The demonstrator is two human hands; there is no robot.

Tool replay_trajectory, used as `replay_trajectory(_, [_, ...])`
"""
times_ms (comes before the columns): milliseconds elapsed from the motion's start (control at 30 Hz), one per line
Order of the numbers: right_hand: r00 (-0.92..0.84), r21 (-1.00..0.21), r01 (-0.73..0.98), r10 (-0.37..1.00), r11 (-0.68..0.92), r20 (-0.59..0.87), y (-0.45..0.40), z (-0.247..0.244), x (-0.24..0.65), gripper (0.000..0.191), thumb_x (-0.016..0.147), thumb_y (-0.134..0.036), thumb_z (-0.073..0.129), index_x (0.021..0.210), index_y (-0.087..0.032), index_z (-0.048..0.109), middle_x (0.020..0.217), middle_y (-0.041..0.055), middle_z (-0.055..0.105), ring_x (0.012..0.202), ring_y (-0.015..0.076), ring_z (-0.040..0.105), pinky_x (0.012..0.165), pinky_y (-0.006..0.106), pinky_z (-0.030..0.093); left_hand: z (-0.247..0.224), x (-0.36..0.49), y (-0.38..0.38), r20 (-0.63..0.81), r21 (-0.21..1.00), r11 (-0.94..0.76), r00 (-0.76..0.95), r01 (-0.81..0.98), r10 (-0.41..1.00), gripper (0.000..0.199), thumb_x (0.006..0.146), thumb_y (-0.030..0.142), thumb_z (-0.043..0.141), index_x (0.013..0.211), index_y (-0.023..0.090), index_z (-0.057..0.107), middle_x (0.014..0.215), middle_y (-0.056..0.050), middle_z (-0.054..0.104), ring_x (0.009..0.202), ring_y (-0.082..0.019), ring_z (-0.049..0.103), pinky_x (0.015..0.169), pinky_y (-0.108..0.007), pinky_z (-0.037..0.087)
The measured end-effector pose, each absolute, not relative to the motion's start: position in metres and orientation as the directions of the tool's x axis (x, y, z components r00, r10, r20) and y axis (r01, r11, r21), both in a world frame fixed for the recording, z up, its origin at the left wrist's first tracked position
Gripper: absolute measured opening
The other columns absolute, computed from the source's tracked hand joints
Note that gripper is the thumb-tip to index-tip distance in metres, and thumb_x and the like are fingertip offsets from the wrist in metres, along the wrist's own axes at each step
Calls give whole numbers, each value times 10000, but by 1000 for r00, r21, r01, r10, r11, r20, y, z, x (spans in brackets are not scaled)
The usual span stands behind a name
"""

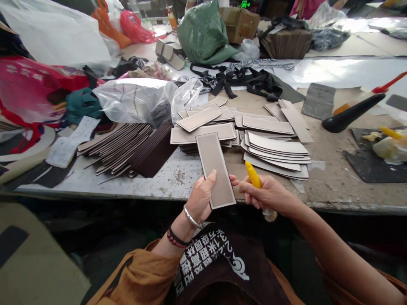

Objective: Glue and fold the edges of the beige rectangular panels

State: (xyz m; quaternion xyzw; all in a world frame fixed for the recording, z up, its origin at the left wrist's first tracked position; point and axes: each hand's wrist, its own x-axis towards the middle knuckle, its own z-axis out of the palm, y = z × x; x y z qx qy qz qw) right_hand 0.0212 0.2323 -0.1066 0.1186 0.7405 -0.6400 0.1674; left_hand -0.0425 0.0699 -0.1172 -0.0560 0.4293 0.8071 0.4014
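My left hand [201,195] grips a long beige rectangular panel [216,159] with a dark edge, thumb on its face and fingertips showing past its right side. The panel is tilted, with its far end over the pile. Just right of it, my right hand [269,192] is closed around a yellow-handled brush [252,173], whose pale, worn end points down below the fist. Beyond my hands lie loose beige panels [203,132], and a fanned stack of similar panels [276,150] sits to the right. Dark-edged strips [124,146] lean in a row at the left.
A clear plastic bag [136,99] rests behind the strips. Black straps [244,80] and a green sack [203,34] lie further back. To the right are a black tapered tool [352,113] and a dark mat [372,163]. The table's front edge [143,195] runs near my hands.
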Motion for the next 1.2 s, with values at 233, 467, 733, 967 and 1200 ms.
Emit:
replay_trajectory(233, [-920, -911, 302, 336, 280, -202, 252, -86, 6, 424, 732, -587, 596, 744, -165, 550, 561, -8, 532, 395, 66, 413, 348, 182, 343, -117, -40, 60, -485, 728, -80, -594, -681, 642, 314, 802, 406, 594, 824, 94, 615, 800, -131, 691, 675, -197, 667, 522, -234, 512])
replay_trajectory(467, [-947, -824, 264, 299, 501, -121, 266, -72, -3, 495, 740, -567, 596, 1029, -165, 591, 661, -11, 528, 426, 66, 411, 379, 196, 342, -113, -45, 43, -463, 804, 228, -338, -548, 819, 312, 804, 433, 573, 865, 127, 560, 759, -121, 685, 601, -173, 656, 529, -222, 483])
replay_trajectory(733, [-922, -857, 385, 185, 344, -340, 262, -86, 22, 503, 666, -655, 602, 666, -164, 495, 474, -43, 434, 393, 64, 380, 358, 182, 279, -104, -76, 36, -295, 924, 381, -563, 40, 772, 221, 742, 332, 636, 912, 190, 638, 844, -109, 698, 795, -260, 655, 720, -337, 513])
replay_trajectory(967, [-811, -856, 481, 467, 188, -353, 250, -115, 40, 532, 586, -649, 656, 753, -159, 534, 461, -24, 525, 372, 122, 490, 383, 226, 403, -135, -18, 66, 307, 567, 313, -548, 762, 778, 514, 869, 361, 497, 1302, 99, 409, 1417, -174, 352, 1356, -277, 219, 1100, -477, 227])
replay_trajectory(1200, [-792, -797, 534, 496, 282, -355, 245, -140, 47, 446, 625, -617, 611, 635, -175, 551, 396, 3, 535, 380, 165, 551, 383, 232, 426, -177, 10, 74, 246, 317, 439, -520, 841, 818, 665, 851, 568, 414, 1382, 188, 289, 1460, -154, 273, 1366, -290, 180, 1088, -502, 224])
